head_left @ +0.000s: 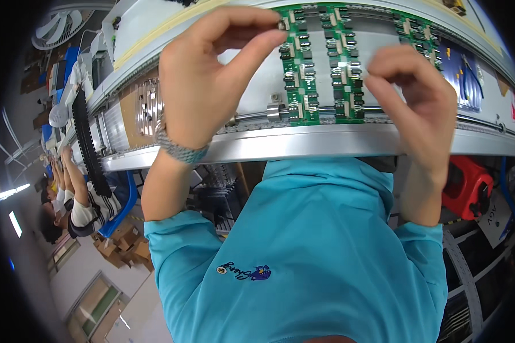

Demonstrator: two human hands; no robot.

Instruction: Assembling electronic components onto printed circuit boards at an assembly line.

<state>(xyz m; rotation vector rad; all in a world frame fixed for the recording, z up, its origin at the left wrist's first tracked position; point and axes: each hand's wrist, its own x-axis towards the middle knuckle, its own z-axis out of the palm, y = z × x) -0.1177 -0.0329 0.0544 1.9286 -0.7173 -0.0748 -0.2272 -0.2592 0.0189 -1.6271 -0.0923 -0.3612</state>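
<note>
My left hand (197,86), with a metal watch band (180,150) at the wrist, reaches over the rail to the far end of the left green circuit board strip (309,94). Its thumb and forefinger are pinched at that strip's edge on a small dark part too tiny to name. My right hand (420,97), slightly blurred, hovers beside the middle green circuit board strip (346,68). Its fingers are curled, with a gap between thumb and forefinger and nothing visible in it. Rows of small black and pale components cover both strips.
Another green board strip (420,34) lies beyond my right hand. A metal rail (303,142) runs along the near edge. Pliers (469,77) lie on a blue mat at the right. Below is a red case (466,186). Other people (77,208) work at the far left.
</note>
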